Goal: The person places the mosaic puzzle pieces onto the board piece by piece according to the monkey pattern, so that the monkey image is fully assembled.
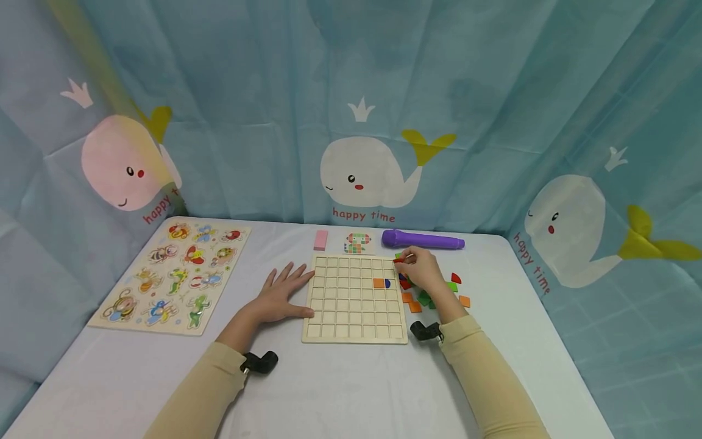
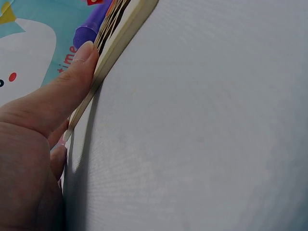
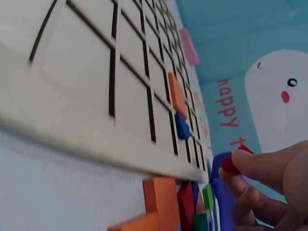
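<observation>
A pale wooden grid board [image 1: 351, 305] lies mid-table. On its right side sit an orange square tile [image 1: 379, 283] and a blue half-round tile [image 1: 387, 283], side by side. My left hand [image 1: 280, 299] has its fingers spread flat, with thumb and fingertips at the board's left edge. Between thumb and forefinger, my right hand [image 1: 421, 268] pinches a red tile [image 3: 232, 165] close to the board's upper right corner; the fingers hide part of it. Beneath and around that hand lie loose tiles, among them an orange tile [image 1: 415, 307] and a red quarter-round tile [image 1: 456, 278].
Behind the board are a pink block [image 1: 320, 240], a small pattern card [image 1: 358, 243] and a purple microphone-shaped toy [image 1: 422, 239]. A wooden animal puzzle board [image 1: 172, 277] lies on the left. A curtain [image 1: 263, 164] with printed whales hangs along the table's back.
</observation>
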The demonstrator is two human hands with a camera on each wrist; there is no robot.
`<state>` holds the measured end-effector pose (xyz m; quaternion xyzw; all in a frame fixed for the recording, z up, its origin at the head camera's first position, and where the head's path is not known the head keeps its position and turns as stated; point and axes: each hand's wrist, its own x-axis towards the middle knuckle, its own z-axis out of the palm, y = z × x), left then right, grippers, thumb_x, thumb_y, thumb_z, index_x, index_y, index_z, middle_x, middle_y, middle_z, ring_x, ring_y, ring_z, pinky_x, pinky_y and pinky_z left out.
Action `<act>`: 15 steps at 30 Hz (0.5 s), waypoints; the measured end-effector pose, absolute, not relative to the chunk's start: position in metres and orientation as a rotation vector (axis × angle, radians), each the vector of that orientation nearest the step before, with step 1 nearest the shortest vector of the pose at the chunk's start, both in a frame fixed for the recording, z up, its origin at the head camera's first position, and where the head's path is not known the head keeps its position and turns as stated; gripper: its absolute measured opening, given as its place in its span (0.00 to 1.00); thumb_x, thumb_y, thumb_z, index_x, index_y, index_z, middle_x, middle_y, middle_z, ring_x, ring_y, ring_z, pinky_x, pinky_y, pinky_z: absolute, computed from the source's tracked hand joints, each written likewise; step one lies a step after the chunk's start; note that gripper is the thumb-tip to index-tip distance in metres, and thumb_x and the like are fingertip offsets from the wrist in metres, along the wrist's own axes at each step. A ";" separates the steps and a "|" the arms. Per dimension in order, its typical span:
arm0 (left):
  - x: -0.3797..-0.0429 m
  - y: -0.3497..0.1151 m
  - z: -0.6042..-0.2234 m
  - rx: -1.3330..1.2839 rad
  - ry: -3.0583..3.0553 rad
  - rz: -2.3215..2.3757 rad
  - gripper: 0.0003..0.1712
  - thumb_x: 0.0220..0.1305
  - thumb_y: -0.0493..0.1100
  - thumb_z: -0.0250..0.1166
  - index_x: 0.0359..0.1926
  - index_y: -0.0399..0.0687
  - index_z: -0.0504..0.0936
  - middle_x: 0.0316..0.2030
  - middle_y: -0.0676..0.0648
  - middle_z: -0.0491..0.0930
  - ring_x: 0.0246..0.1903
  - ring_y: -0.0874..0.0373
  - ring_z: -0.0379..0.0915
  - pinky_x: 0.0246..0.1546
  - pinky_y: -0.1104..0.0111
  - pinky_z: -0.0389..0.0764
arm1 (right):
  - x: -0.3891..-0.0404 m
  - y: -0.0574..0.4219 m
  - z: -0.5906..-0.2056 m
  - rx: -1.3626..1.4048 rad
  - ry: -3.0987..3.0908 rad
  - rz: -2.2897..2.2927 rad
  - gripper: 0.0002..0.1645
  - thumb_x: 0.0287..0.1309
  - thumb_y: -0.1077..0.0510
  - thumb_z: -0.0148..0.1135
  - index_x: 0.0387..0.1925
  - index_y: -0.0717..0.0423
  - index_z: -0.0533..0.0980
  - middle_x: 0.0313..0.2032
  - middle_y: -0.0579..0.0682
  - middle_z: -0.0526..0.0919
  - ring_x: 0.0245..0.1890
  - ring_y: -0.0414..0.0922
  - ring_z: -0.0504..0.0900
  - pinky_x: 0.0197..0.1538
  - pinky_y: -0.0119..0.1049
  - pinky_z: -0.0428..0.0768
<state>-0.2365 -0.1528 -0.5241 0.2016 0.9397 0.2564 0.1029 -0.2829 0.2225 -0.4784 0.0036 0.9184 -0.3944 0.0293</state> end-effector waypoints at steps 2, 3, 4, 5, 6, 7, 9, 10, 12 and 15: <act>-0.236 -0.154 -0.525 0.594 2.771 0.758 0.63 0.49 0.75 0.71 0.80 0.59 0.56 0.81 0.45 0.47 0.80 0.41 0.28 0.75 0.40 0.27 | -0.283 0.220 -0.479 -0.081 2.797 -1.202 0.13 0.65 0.52 0.68 0.47 0.53 0.83 0.44 0.55 0.85 0.40 0.50 0.82 0.36 0.37 0.81; -0.236 -0.154 -0.525 0.593 2.768 0.764 0.63 0.49 0.75 0.71 0.80 0.59 0.56 0.81 0.45 0.47 0.80 0.40 0.28 0.75 0.40 0.27 | -0.282 0.218 -0.479 -0.127 2.780 -1.190 0.14 0.66 0.51 0.67 0.49 0.53 0.84 0.45 0.54 0.86 0.40 0.49 0.82 0.35 0.37 0.81; -0.236 -0.154 -0.525 0.594 2.769 0.766 0.62 0.49 0.75 0.71 0.80 0.59 0.56 0.81 0.45 0.47 0.80 0.40 0.28 0.75 0.40 0.27 | -0.282 0.216 -0.479 -0.164 2.768 -1.179 0.15 0.67 0.51 0.66 0.50 0.52 0.85 0.45 0.54 0.86 0.40 0.49 0.82 0.34 0.37 0.81; -0.236 -0.154 -0.526 0.594 2.770 0.768 0.62 0.49 0.75 0.71 0.80 0.59 0.56 0.81 0.45 0.47 0.80 0.40 0.28 0.75 0.40 0.27 | -0.282 0.215 -0.479 -0.195 2.756 -1.168 0.15 0.68 0.51 0.65 0.51 0.52 0.85 0.45 0.53 0.86 0.37 0.49 0.81 0.33 0.37 0.80; -0.236 -0.154 -0.526 0.595 2.771 0.768 0.62 0.49 0.75 0.70 0.80 0.60 0.56 0.81 0.45 0.47 0.80 0.41 0.28 0.75 0.40 0.27 | -0.282 0.213 -0.480 -0.214 2.750 -1.159 0.16 0.69 0.51 0.64 0.52 0.52 0.85 0.44 0.53 0.87 0.36 0.49 0.81 0.32 0.37 0.79; -0.236 -0.154 -0.526 0.596 2.773 0.767 0.62 0.49 0.76 0.70 0.80 0.60 0.56 0.81 0.45 0.47 0.80 0.41 0.28 0.75 0.40 0.27 | -0.283 0.212 -0.480 -0.223 2.746 -1.150 0.16 0.69 0.50 0.63 0.53 0.52 0.85 0.43 0.52 0.87 0.34 0.48 0.80 0.31 0.37 0.79; -0.236 -0.153 -0.526 0.598 2.772 0.772 0.62 0.48 0.76 0.70 0.80 0.60 0.56 0.81 0.45 0.47 0.80 0.41 0.28 0.75 0.40 0.27 | -0.283 0.209 -0.482 -0.214 2.745 -1.149 0.16 0.68 0.50 0.64 0.51 0.53 0.84 0.41 0.51 0.86 0.31 0.47 0.79 0.32 0.37 0.78; -0.236 -0.153 -0.526 0.597 2.771 0.772 0.62 0.48 0.76 0.70 0.80 0.60 0.56 0.81 0.45 0.47 0.80 0.41 0.28 0.75 0.40 0.27 | -0.284 0.208 -0.483 -0.193 2.747 -1.156 0.15 0.68 0.50 0.65 0.49 0.53 0.84 0.39 0.51 0.86 0.30 0.47 0.78 0.32 0.38 0.77; -0.235 -0.153 -0.525 0.593 2.771 0.773 0.63 0.48 0.76 0.70 0.79 0.60 0.56 0.81 0.45 0.47 0.80 0.41 0.28 0.75 0.40 0.27 | -0.285 0.206 -0.485 -0.152 2.764 -1.158 0.13 0.66 0.48 0.67 0.44 0.52 0.83 0.37 0.50 0.85 0.31 0.46 0.78 0.33 0.37 0.77; -0.235 -0.152 -0.524 0.589 2.771 0.772 0.63 0.48 0.76 0.70 0.79 0.60 0.56 0.81 0.45 0.47 0.80 0.41 0.28 0.75 0.40 0.26 | -0.287 0.203 -0.488 -0.118 2.783 -1.159 0.11 0.63 0.48 0.70 0.38 0.51 0.82 0.33 0.49 0.84 0.30 0.46 0.79 0.32 0.38 0.78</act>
